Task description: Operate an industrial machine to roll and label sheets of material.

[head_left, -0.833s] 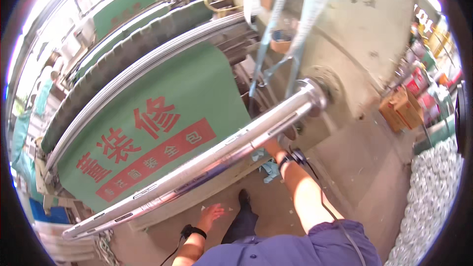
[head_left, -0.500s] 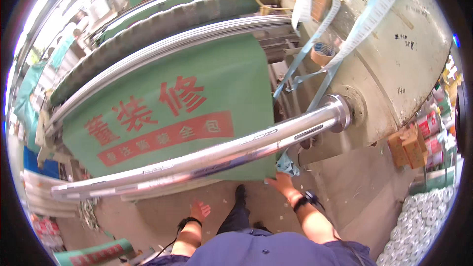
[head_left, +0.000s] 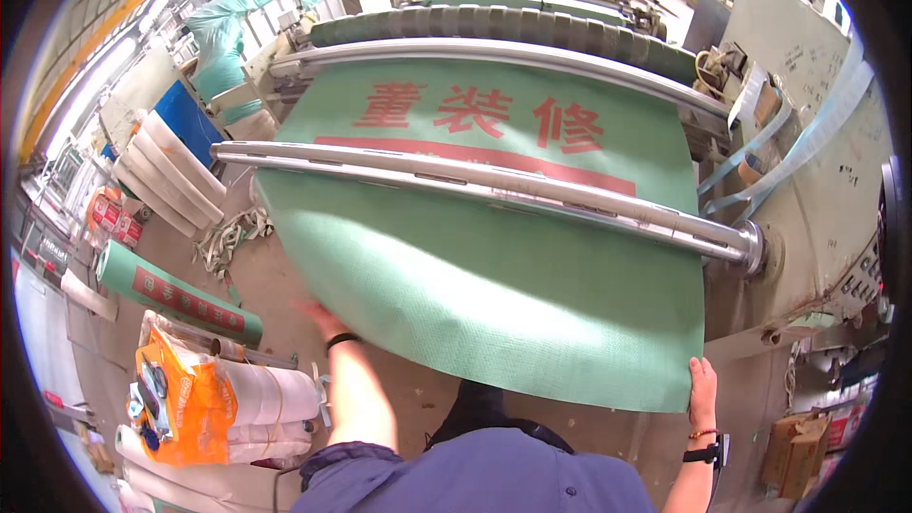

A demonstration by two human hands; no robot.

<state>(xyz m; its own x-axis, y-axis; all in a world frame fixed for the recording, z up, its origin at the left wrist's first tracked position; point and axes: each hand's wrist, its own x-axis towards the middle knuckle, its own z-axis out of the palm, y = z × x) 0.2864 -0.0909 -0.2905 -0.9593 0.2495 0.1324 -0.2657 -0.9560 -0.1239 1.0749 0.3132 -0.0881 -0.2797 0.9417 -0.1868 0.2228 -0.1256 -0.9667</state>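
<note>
A wide green woven sheet (head_left: 494,285) with red printed characters hangs over a long shiny steel roller (head_left: 475,185) of a big machine and spreads toward me. My left hand (head_left: 318,318) is at the sheet's lower left edge, its fingers tucked under the fabric, a black band on the wrist. My right hand (head_left: 703,382) grips the sheet's lower right corner, with a bracelet and a watch on that wrist. The sheet's free edge runs between both hands.
Rolls of white and green material (head_left: 176,294) and an orange bag (head_left: 180,399) lie on the floor at left. A grey machine side panel (head_left: 826,199) with straps stands at right. More rollers (head_left: 494,28) sit behind. Boxes (head_left: 798,442) at lower right.
The view swung left and down. The sheet, earlier hanging behind the roller, is now pulled out over it toward me, with both hands at its lower edge.
</note>
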